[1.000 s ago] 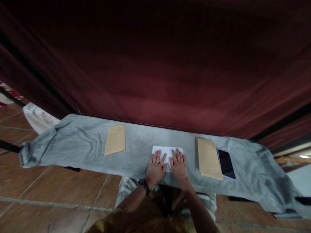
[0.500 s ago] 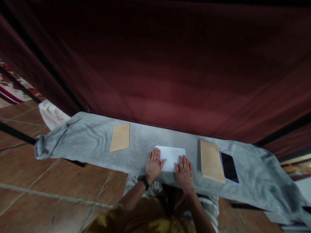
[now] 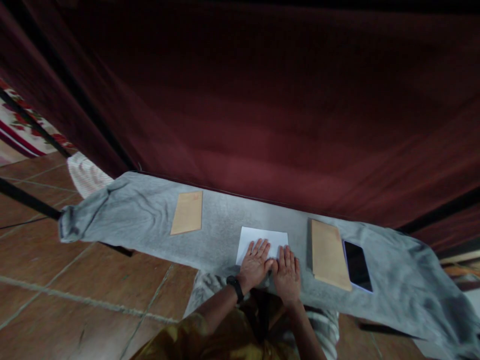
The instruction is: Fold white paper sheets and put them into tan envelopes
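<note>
A white sheet of paper [image 3: 245,240] lies flat on the grey cloth in front of me. My left hand [image 3: 256,263], with a dark band on its wrist, rests palm down on the middle of the paper, fingers stretched out. Beside it, my right hand [image 3: 287,272] lies flat near the paper's right edge, fingers stretched forward. The two thumbs are close together or touching. Both hands cover the paper's near part.
A brown envelope [image 3: 187,214] lies to the left on the grey cloth [image 3: 221,215]. At right are a stack of brown envelopes [image 3: 329,254] and a phone [image 3: 357,265] with a dark screen. A dark red curtain [image 3: 255,150] hangs behind the cloth-covered surface.
My left hand has slid right from the paper's left edge to its middle, close to my right hand. My right hand stays near the right edge. The view has shifted slightly.
</note>
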Available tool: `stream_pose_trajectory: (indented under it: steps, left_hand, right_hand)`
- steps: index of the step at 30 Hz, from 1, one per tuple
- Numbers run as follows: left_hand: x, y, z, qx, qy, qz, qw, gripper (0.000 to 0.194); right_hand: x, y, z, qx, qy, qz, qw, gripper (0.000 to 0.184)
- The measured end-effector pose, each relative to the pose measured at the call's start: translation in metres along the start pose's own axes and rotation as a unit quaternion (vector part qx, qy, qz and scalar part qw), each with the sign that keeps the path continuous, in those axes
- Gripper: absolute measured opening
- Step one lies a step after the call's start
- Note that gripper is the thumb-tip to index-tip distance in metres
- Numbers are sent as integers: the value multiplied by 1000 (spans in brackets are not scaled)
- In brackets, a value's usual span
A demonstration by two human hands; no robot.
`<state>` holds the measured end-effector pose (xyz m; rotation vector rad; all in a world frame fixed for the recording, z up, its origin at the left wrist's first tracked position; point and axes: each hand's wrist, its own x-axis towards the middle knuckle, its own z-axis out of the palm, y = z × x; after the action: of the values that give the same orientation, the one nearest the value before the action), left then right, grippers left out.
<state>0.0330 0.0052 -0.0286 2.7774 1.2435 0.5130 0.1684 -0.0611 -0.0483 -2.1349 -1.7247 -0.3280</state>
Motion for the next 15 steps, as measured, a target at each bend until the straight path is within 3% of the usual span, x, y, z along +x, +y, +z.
stream_pose_trajectory:
  steps: [5, 11, 15]
  left_hand:
    - [0, -6, 1, -13, 1, 4, 1000, 53]
    - [12, -16, 9, -20, 8, 4, 1000, 52]
    - [24, -25, 12, -13, 9, 4, 1000, 52]
  right_hand:
    - [-4, -2, -3, 30, 2, 10, 999, 52]
    - [-23, -12, -9, 80, -1, -123, 989, 48]
    - [-25, -18, -15, 86, 14, -117, 989, 42]
